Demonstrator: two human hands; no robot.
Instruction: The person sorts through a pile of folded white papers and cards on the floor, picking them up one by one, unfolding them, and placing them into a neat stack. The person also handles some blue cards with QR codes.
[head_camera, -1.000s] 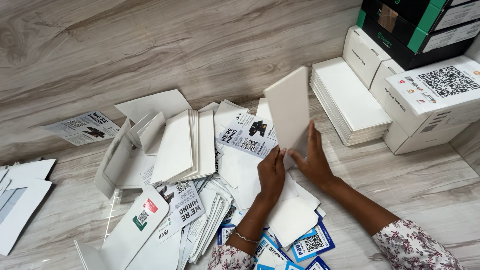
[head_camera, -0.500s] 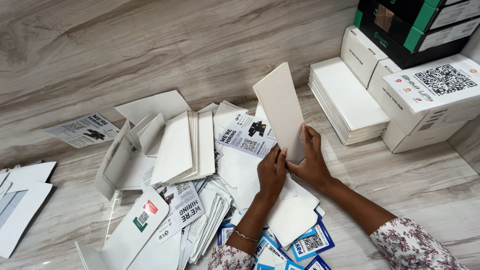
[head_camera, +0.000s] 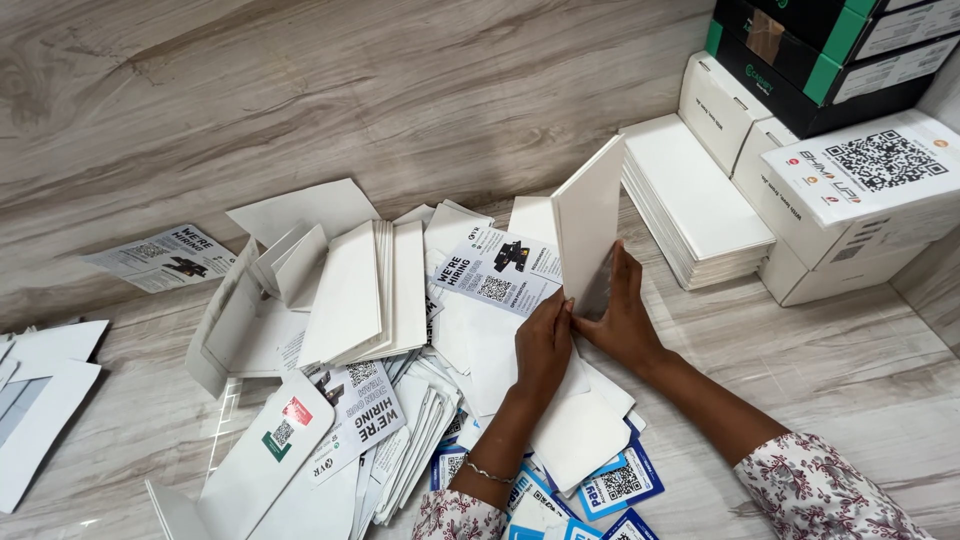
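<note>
Both hands hold a thin stack of white envelopes (head_camera: 588, 222) standing on edge over a pile of papers. My left hand (head_camera: 543, 345) pinches the stack's lower left corner. My right hand (head_camera: 622, 310) grips its lower right side, fingers up along the face. Beneath them lie loose white envelopes (head_camera: 370, 285), a printed flyer (head_camera: 498, 272) with a square code, and blue-edged cards (head_camera: 615, 482) near my wrists.
A neat stack of white envelopes (head_camera: 690, 205) lies right of the held stack, beside white boxes (head_camera: 855, 215) and black-and-green boxes (head_camera: 825, 55). Another flyer (head_camera: 160, 257) leans on the wood-grain wall at left. White sheets (head_camera: 40, 395) lie at far left.
The held stack has turned more edge-on and shifted slightly right. My right hand's fingers have slid up along its face; the left hand stays at the lower corner.
</note>
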